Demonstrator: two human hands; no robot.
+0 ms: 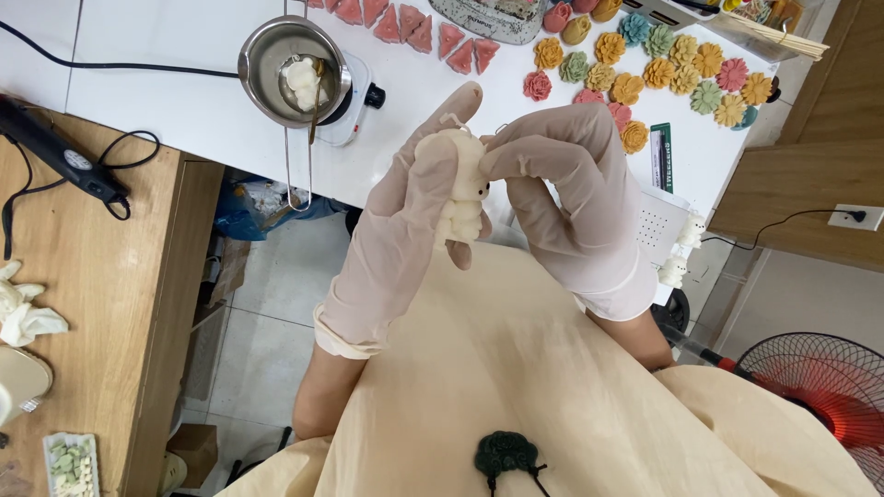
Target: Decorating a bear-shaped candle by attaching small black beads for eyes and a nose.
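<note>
Above the lap, near the white worktop [184,110], a gloved left hand [401,221] and right hand [575,198] pinch a cream figure-shaped candle [459,184], fingers [502,156] curled closed around it.

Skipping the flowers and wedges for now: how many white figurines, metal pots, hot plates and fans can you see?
White figurines: 3. One white figurine is gripped by the left hand and right hand; two more stand at the right.
Metal pot: 1
Hot plate: 1
Red fan: 1
Total: 6
</note>
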